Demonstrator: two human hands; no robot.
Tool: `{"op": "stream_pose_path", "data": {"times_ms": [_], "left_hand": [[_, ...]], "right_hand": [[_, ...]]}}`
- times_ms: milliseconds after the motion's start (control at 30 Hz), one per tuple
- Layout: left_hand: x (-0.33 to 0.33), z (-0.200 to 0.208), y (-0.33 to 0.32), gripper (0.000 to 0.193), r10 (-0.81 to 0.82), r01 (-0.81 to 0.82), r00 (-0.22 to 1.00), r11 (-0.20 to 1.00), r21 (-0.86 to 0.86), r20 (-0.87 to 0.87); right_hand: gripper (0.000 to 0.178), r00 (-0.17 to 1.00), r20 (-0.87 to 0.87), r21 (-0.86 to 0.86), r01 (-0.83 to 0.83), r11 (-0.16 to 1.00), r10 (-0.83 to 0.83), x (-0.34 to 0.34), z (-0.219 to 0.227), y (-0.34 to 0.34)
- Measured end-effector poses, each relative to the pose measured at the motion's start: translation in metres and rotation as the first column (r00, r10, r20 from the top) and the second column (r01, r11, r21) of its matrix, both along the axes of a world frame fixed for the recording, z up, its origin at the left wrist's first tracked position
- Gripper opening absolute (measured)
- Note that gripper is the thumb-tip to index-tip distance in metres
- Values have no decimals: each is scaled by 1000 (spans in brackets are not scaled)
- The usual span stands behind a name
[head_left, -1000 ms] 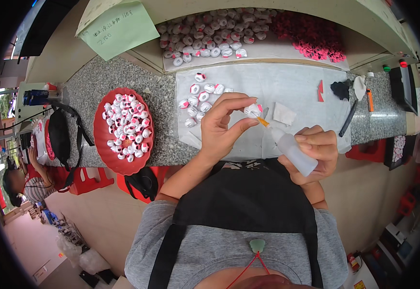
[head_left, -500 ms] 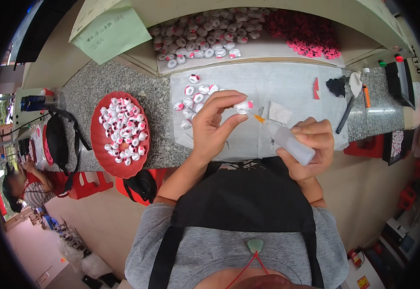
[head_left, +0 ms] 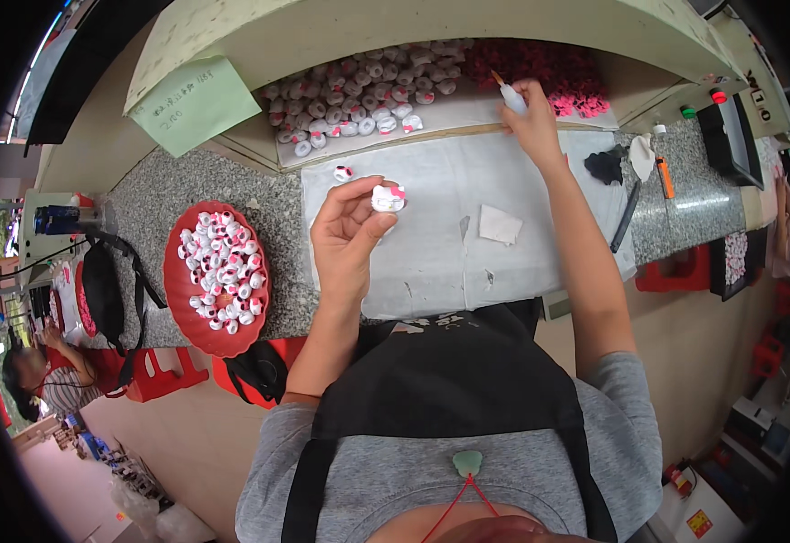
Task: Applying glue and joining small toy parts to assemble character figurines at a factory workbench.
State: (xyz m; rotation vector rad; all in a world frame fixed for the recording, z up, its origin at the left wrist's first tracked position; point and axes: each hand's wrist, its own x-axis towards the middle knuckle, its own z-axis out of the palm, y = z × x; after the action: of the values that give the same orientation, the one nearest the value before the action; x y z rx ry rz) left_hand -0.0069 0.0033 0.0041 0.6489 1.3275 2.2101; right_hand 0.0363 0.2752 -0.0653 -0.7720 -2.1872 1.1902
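One white-and-pink moulded piece, pinched in left hand; one white squeeze bottle, grasped in right hand, nozzle pointing away-left; pink pieces, possibly bows, lie just beyond right hand

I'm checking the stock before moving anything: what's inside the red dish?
The red dish holds a heap of small white pieces with pink and dark markings. Bare red shows around it; what lies beneath the top pieces is covered.

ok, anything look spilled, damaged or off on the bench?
The thin white bench sheet looks marred: dark scuff-like marks show toward its near edge, while its upper area looks cleaner. Can't tell if they're tears or stains. No spill visible.
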Motion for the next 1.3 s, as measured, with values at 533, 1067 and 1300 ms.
{"op": "stream_pose_path", "data": {"times_ms": [533, 1067, 1300], "left_hand": [[0, -6, 7, 34, -33, 36, 997, 999, -35, 72], [12, -11, 12, 32, -33, 28, 994, 999, -44, -108], [16, -7, 9, 31, -15, -38, 924, 991, -131, -382]], "right_hand": [[18, 989, -125, -349, -117, 930, 77, 3, 33, -30], [15, 852, -515, -659, -465, 592, 95, 70, 77, -129], [10, 844, -524, -654, -484, 582, 113, 69, 86, -144]]}}
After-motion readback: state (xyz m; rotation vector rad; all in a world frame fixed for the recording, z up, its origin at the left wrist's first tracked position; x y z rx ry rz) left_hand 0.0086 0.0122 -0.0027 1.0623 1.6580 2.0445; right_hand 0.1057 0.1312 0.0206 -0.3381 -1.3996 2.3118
